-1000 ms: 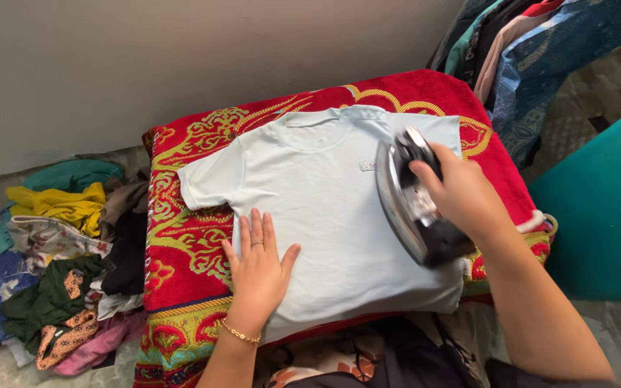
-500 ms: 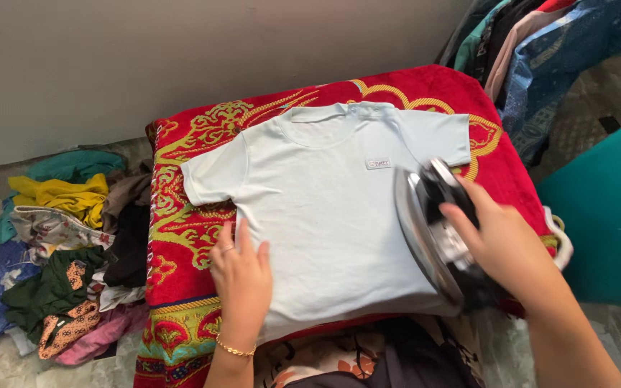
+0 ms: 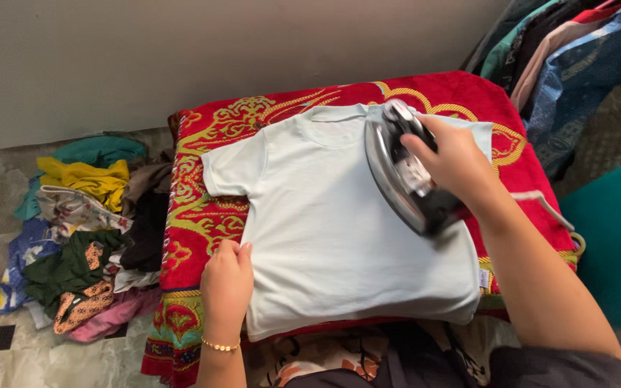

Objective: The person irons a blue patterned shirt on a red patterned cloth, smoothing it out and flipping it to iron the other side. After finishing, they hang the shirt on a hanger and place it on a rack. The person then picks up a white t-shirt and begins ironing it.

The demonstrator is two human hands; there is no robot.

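Head view, looking down. A pale blue t-shirt [image 3: 339, 215] lies flat, front up, neck toward the wall, on a red blanket [image 3: 203, 215] with gold and green ornament that covers the bench. The shirt sits across the middle of the blanket, its hem near the person's edge.

Right hand [image 3: 454, 162] grips the handle of a clothes iron [image 3: 404, 176], fingers wrapped over the top. The iron is tipped on edge, its shiny soleplate turned toward the left, and it is over the shirt's right shoulder and chest area; whether any edge touches the cloth cannot be told.

Left hand [image 3: 226, 280], a gold bracelet [image 3: 217, 345] on its wrist, is curled at the shirt's left side seam, fingertips on the fabric edge; appears to pinch it, not certain.

Left of the bench, a heap of mixed clothes [image 3: 80, 237] on the floor: yellow, teal, green, pink, printed. Upper right, hanging garments [image 3: 576, 65]. Far right, a teal surface [image 3: 619, 244].
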